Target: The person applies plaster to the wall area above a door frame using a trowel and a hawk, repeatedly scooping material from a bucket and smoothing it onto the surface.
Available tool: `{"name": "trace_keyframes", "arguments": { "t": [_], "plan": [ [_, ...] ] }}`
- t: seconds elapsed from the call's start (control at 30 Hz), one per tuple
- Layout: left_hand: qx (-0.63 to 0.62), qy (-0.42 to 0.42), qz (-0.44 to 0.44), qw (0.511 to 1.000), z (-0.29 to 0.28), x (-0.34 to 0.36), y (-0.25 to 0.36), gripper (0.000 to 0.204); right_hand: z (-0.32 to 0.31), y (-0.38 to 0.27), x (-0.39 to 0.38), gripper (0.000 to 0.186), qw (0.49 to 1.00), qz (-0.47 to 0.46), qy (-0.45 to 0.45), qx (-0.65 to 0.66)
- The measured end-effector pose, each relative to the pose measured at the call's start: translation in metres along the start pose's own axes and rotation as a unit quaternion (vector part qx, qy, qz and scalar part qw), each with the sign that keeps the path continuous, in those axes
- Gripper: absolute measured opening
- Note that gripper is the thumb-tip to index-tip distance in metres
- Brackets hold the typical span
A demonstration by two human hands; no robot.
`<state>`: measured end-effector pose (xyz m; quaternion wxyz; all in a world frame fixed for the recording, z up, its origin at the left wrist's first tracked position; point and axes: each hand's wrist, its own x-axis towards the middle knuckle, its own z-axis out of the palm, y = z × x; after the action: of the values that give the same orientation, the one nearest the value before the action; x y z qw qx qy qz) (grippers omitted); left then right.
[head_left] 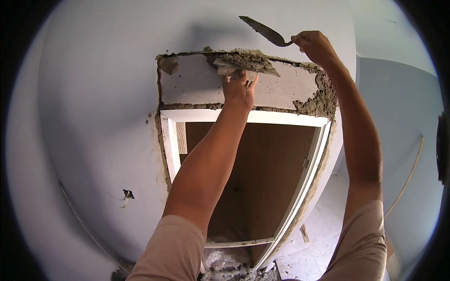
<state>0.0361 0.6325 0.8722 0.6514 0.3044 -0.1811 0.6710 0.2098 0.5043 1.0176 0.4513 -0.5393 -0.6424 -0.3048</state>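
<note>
My left hand (240, 91) is raised under a small flat mortar hawk (271, 70), fingers closed on its underside. A heap of wet grey mortar (246, 60) lies on top of it, close against the upper edge of the pale panel (192, 84) above the door frame. Higher and to the right, my right hand (315, 46) grips the handle of a pointed trowel (266, 32). Its dark blade points up and left, apart from the mortar. Rough mortar (321, 96) covers the panel's right end, and a dark gap runs along its top edge.
Below the panel stands a white door frame (272, 117) with a dark opening. Plastic sheeting and debris (225, 260) lie at its foot. A wall box with loose wires (127, 194) is at left. Light floor tiles (307, 255) and a hanging yellowish cable (411, 171) are at right.
</note>
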Motion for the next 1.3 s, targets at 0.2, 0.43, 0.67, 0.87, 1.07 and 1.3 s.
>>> {"name": "trace_keyframes", "arguments": {
  "t": [0.2,0.43,0.67,0.87,1.07,1.3],
  "plan": [
    [-0.056,-0.056,-0.02,0.997,-0.013,-0.037,0.025,0.053,0.0,0.0,-0.058,0.03,0.998,-0.035,-0.035,-0.037],
    [0.026,-0.051,-0.067,0.996,-0.07,-0.115,0.071,0.05,0.0,0.0,-0.157,0.021,0.997,-0.04,-0.058,0.042],
    [0.003,-0.01,-0.122,0.993,-0.138,-0.232,0.118,0.055,-0.006,-0.029,-0.283,0.016,0.973,-0.043,-0.183,0.134],
    [0.016,0.039,-0.119,0.992,-0.151,-0.26,0.128,0.061,0.0,-0.038,-0.309,0.018,0.965,0.006,-0.207,0.163],
    [0.037,-0.012,-0.068,0.997,-0.092,-0.207,0.128,0.061,-0.023,-0.049,-0.254,0.016,0.984,-0.036,-0.107,0.137],
    [0.058,-0.012,-0.102,0.993,-0.085,-0.206,0.136,0.056,-0.048,-0.052,-0.258,0.015,0.96,-0.172,-0.189,0.116]
  ]
}}
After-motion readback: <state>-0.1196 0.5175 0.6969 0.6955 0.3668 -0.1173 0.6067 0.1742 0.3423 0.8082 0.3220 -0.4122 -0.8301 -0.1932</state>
